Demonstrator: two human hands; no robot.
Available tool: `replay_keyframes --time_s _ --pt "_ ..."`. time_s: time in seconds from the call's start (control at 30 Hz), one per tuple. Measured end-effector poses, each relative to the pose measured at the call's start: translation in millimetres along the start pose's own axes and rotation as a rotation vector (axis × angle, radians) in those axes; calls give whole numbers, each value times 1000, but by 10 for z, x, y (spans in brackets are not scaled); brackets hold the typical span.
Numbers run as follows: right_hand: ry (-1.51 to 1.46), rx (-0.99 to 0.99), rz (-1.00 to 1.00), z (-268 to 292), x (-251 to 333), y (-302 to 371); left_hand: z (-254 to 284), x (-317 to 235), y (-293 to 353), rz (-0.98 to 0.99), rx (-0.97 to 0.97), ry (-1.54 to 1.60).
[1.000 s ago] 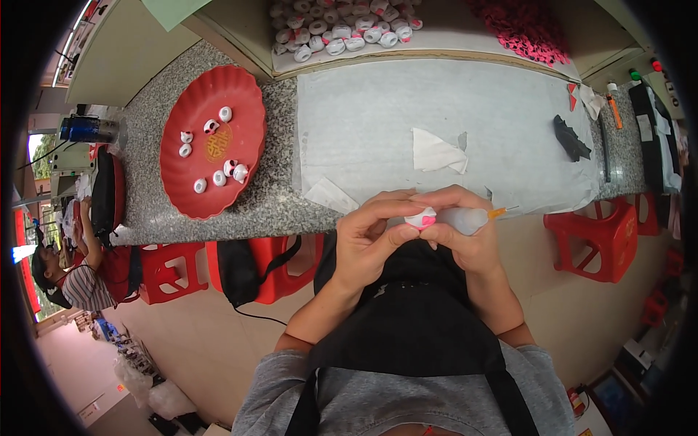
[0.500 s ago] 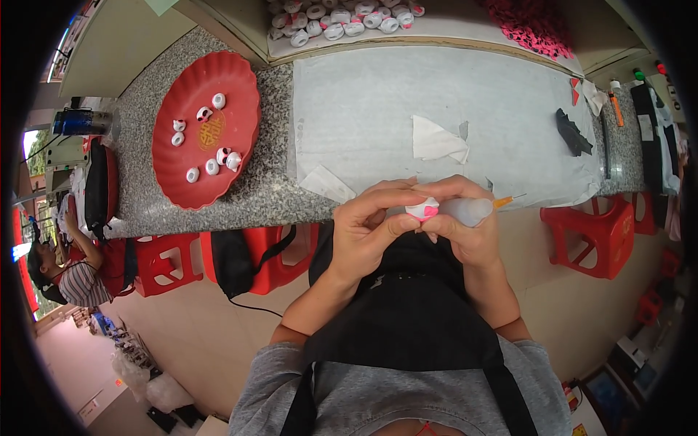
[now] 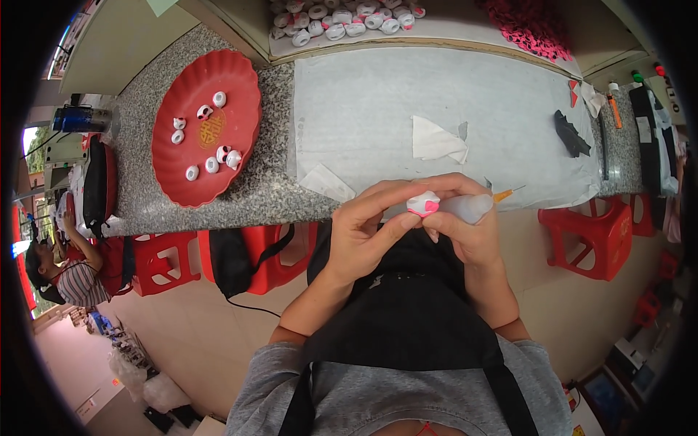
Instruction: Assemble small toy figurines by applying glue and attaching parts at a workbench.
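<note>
Snugly, both hands (image 3: pixel 360 241) pinch a white-and-pink piece (image 3: pixel 423 203).

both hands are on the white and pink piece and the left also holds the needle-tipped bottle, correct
No, the head view shows the needle-tipped bottle in the right hand; it and the left hand are on the white and pink piece.

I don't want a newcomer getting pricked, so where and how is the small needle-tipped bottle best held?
Probably by the rounded, translucent body of the bottle, coming from the person's near side. The orange hub and thin needle stick out toward the right, so fingers are likely safer kept on the body, behind both. The right hand holds it there.
</note>
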State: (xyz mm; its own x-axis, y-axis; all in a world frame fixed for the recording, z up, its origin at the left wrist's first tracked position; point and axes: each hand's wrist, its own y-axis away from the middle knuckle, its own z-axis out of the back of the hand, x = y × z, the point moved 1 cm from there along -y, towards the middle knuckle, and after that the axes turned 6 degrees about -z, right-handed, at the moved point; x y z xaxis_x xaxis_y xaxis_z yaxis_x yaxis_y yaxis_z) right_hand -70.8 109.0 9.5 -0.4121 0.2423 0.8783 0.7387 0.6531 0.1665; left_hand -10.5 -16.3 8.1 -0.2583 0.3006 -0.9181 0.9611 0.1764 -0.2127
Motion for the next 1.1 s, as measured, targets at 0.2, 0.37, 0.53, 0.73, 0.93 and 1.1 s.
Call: replay_keyframes --time_s 0.2,0.37,0.53,0.73,0.93,1.1 --pt "5 -25 14 1 -12 -12 -41 13 -19 13 -56 33" --pt "-23 -11 7 11 -23 -25 -55 4 -29 36 -72 103" --pt "-40 -27 17 -3 -44 -14 -42 50 14 9 -79 52" --pt "-66 -29 2 -4 -22 -12 -68 62 8 26 -102 63" --pt "-128 -26 -64 29 7 -17 -66 62 0 103 -116 172" --pt "-133 28 -48 80 -11 -5 -63 120 -23 60 -66 193"
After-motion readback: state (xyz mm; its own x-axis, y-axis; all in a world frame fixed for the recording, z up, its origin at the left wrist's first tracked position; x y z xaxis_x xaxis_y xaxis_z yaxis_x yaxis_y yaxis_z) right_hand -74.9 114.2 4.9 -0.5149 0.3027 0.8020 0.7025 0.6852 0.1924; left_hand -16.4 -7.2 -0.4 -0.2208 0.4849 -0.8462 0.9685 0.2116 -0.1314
